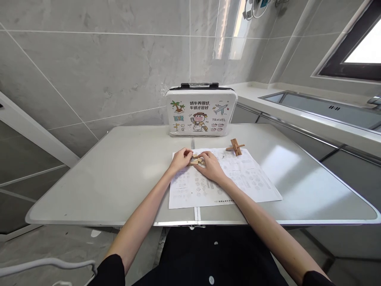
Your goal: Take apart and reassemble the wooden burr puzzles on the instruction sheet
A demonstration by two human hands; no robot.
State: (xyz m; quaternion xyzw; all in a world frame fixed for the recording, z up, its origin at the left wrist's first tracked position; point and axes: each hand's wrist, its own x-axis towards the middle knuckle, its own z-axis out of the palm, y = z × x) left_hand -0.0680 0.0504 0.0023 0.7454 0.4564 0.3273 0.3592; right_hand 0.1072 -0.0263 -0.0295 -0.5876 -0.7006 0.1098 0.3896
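Observation:
Several small light wooden puzzle pieces [195, 161] lie together over the far left part of a printed paper sheet [238, 186]. My left hand [181, 159] closes its fingertips on the left end of these pieces. From the right, my right hand [210, 166] grips them between thumb and fingers. The fingers partly hide the pieces, so how they fit together cannot be made out. Beyond my right hand, on the sheet's far edge, stands a darker brown wooden interlocking puzzle [236, 147] of crossed bars; neither hand touches it.
A white carry case [202, 111] with cartoon prints stands at the back of the folding table [119, 178], near the tiled wall. To the right runs a counter [253, 92] with a sink [312, 103]. A white cable [44, 263] hangs at lower left.

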